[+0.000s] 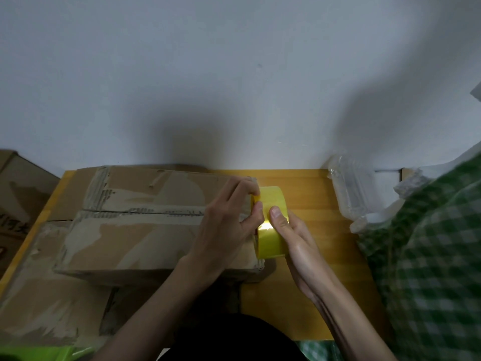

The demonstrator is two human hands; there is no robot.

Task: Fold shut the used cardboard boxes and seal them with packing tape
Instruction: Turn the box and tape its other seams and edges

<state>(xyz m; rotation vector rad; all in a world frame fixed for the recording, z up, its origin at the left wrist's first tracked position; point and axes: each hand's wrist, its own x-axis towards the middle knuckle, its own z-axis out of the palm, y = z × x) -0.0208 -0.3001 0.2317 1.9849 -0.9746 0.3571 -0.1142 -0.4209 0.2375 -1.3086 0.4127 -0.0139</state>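
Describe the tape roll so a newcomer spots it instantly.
Start at the wooden table and find the closed cardboard box on its left half. At the box's right end, both hands hold the tape roll, the only bright yellow thing there.

Tape roll (270, 220) held between my hands, closed cardboard box (145, 220) to its left on the table (312, 194), plastic packaging (351, 188) beyond to my right, checked cloth (429, 256) further right.

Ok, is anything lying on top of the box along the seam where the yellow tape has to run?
Nothing loose lies on the seam. Only the left hand covers its right end on the cardboard box, with its fingers at the yellow tape roll that the right hand holds at the box's right edge.
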